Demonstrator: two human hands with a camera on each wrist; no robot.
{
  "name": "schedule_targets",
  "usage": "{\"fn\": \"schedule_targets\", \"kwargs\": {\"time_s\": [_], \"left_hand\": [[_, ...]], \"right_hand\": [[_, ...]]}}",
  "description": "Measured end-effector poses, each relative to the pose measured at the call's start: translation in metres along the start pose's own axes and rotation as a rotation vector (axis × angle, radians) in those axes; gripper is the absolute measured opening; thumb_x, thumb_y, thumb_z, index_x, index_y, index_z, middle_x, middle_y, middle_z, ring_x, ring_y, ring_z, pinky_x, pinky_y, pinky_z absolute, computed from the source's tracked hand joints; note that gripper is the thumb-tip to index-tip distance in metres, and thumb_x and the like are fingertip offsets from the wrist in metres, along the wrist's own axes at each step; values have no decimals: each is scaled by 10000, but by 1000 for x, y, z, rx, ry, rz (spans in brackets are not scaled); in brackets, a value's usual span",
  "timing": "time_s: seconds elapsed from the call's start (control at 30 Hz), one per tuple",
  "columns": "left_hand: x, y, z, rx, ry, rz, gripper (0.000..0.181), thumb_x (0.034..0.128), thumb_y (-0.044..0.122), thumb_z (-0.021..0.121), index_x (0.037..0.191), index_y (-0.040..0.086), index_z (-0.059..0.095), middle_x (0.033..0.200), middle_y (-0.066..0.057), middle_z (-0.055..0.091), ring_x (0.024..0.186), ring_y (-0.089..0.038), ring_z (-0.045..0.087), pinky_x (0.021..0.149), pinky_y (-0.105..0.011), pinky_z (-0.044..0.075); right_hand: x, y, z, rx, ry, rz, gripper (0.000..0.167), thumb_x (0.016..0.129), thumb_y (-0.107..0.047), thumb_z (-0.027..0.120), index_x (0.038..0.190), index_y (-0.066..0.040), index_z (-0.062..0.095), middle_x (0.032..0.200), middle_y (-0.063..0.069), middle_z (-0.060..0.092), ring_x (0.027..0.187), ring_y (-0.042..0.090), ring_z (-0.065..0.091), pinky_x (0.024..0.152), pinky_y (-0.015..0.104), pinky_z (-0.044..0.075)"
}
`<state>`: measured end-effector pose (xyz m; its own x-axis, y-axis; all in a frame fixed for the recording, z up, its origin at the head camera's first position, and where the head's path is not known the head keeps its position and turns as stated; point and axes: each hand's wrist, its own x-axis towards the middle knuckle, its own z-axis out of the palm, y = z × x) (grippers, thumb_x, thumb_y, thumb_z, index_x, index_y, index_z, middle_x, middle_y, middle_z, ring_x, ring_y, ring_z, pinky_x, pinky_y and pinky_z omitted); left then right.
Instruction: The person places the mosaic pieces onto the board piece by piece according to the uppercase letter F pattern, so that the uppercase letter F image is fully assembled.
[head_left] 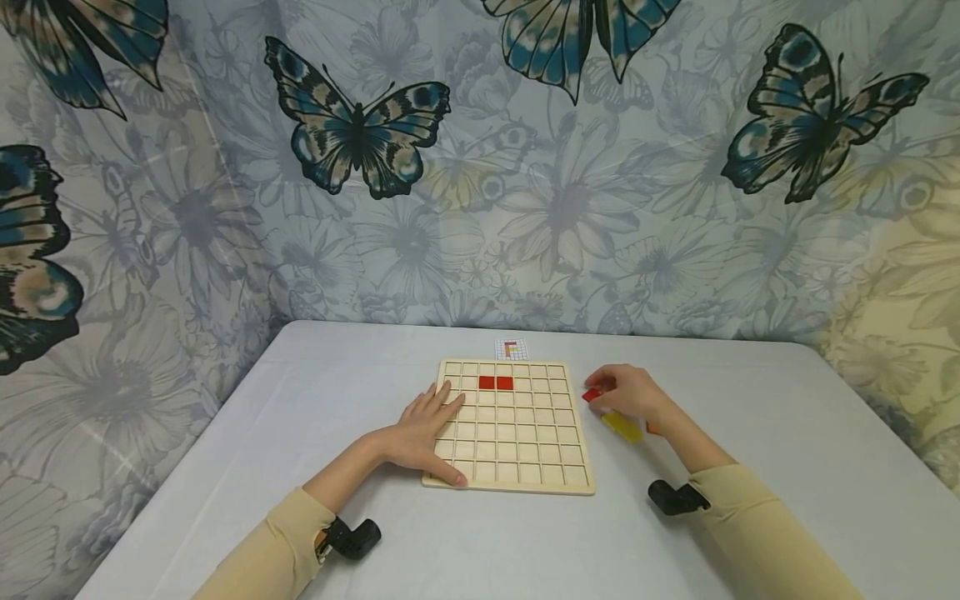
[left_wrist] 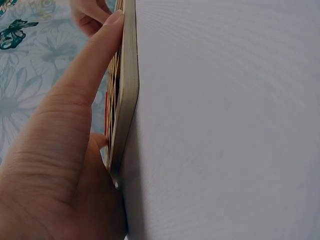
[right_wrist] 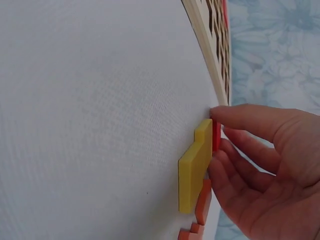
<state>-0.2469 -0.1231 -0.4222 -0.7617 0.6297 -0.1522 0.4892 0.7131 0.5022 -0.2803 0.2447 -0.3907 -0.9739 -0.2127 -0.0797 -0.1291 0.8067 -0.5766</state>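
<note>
A wooden grid board (head_left: pixel 528 450) lies on the table, with a red piece (head_left: pixel 487 383) covering two neighbouring cells in an upper row. My left hand (head_left: pixel 420 433) rests spread over the board's left edge, its thumb along the near edge. To the right of the board, my right hand (head_left: pixel 630 393) pinches a small red block (head_left: pixel 591 395) between thumb and fingers, low at the table. Beside that hand lies a yellow block (right_wrist: pixel 195 170) with a stepped outline. Orange pieces (right_wrist: pixel 203 202) show behind it in the right wrist view, partly hidden by the hand in the head view.
A small card (head_left: pixel 511 349) printed with a coloured grid pattern lies just beyond the board's far edge. The table (head_left: pixel 337 367) has a white cloth. A butterfly-patterned curtain (head_left: pixel 525 208) hangs behind and at the left.
</note>
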Motion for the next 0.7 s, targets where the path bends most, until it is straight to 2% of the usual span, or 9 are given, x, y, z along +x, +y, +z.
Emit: {"fn": "schedule_targets", "kwargs": {"time_s": [0.4, 0.7], "left_hand": [[0, 0, 1, 4, 0, -5, 1240, 691, 622, 787, 1578, 105, 91, 1614, -164, -114, 1462, -334, -156, 1160, -529, -25], [1, 0, 2, 11, 6, -9, 1238, 692, 612, 794, 1579, 109, 92, 1613, -167, -115, 1463, -331, -157, 1159, -536, -23]], "right_hand": [[2, 4, 5, 49, 16, 13, 274, 843, -81, 716, 1111, -31, 683, 1012, 103, 668, 882, 237, 567, 796, 384, 489], [-1, 3, 4, 44, 43, 33, 292, 841, -117, 735, 1112, -26, 679, 1025, 122, 670, 911, 255, 582, 812, 412, 497]]}}
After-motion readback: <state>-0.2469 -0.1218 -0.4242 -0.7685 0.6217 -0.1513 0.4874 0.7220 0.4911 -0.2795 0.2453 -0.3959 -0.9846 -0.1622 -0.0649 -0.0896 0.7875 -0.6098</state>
